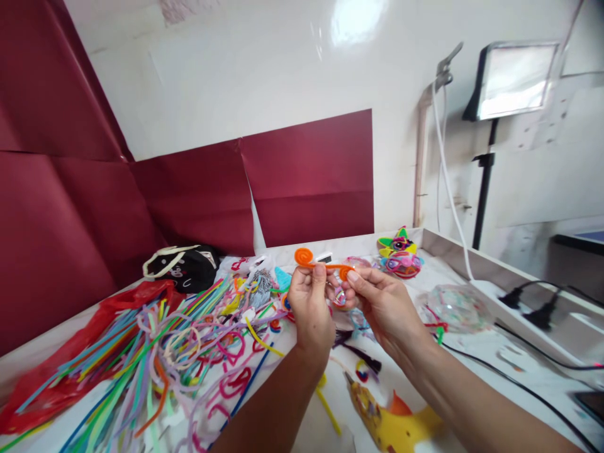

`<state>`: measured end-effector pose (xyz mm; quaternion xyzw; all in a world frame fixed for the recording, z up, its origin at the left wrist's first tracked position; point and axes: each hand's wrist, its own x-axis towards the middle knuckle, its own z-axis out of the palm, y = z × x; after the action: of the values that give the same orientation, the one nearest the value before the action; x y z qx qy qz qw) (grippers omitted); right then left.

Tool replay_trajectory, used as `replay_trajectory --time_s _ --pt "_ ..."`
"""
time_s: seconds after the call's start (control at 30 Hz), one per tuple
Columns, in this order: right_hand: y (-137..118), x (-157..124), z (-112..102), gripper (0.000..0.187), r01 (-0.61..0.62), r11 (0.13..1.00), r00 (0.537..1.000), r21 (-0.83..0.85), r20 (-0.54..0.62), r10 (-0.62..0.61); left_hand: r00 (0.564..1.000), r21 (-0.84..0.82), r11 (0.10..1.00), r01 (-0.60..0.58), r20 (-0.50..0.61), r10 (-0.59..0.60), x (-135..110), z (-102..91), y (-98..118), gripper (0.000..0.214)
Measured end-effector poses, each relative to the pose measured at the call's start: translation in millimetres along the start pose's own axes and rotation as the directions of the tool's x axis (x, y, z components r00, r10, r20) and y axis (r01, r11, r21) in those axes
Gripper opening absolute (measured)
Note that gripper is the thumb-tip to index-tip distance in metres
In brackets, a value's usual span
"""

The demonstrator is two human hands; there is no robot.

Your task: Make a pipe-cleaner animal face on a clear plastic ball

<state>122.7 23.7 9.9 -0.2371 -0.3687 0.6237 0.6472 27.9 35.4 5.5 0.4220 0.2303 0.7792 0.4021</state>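
Observation:
An orange pipe cleaner (pixel 303 257) is held up above the table, with a flat spiral coiled at each end and a straight stretch between them. My left hand (pixel 312 305) pinches the straight stretch between thumb and fingers, near the left spiral. At the right spiral, my right hand (pixel 384 302) has its thumb and fingers closed on the coil and partly covers it. Below my forearms lies a yellow glue gun (pixel 372 409), its nozzle pointing up and left.
Many coloured pipe cleaners (pixel 141 352) spread over a red plastic bag (pixel 38 393) at left, near a black pouch (pixel 182 269). A bright craft figure (pixel 400 251), a clear plastic bag (pixel 460 308) and a power strip (pixel 488 289) with cables stand at right. A lamp (pixel 514 78) rises behind.

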Motion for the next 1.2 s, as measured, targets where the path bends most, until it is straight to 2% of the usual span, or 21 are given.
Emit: replay_trajectory --time_s 0.1,0.23,0.33,0.47,0.67,0.87,1.03,1.2 --pt "-4 2 -2 0.035 -0.037 0.997 0.997 -0.069 0.067 0.042 0.999 0.084 0.996 -0.037 0.017 0.036 5 -3.9 5 0.026" --pt "-15 7 -10 0.036 -0.017 0.961 0.983 -0.276 0.173 0.068 0.997 0.193 0.98 -0.038 0.068 0.025 15 -9.7 14 0.028" --pt "-25 10 -15 0.035 0.053 0.888 0.966 -0.457 0.25 0.071 0.991 0.247 0.969 -0.027 0.133 -0.006 20 -12.4 19 0.027" --pt "-34 11 -17 0.031 0.136 0.781 0.961 -0.61 0.271 0.045 0.977 0.3 0.954 -0.007 0.204 -0.057 21 -13.2 24 0.026" --pt "-34 12 -22 0.025 0.14 0.724 0.943 -0.675 0.314 0.11 0.963 0.388 0.922 -0.002 0.249 -0.103 16 -10.0 26 0.021" --pt "-35 10 -21 0.027 0.145 0.677 0.932 -0.722 0.328 0.151 0.95 0.433 0.901 0.03 0.269 -0.161 12 -6.9 28 0.022" --pt "-36 10 -18 0.027 0.098 0.704 0.95 -0.703 0.278 0.145 0.955 0.448 0.893 0.038 0.247 -0.164 13 -7.3 24 0.022" --pt "-29 10 -18 0.028 0.012 0.755 0.968 -0.656 0.196 0.155 0.974 0.457 0.889 0.015 0.193 -0.116 15 -11.0 14 0.023"
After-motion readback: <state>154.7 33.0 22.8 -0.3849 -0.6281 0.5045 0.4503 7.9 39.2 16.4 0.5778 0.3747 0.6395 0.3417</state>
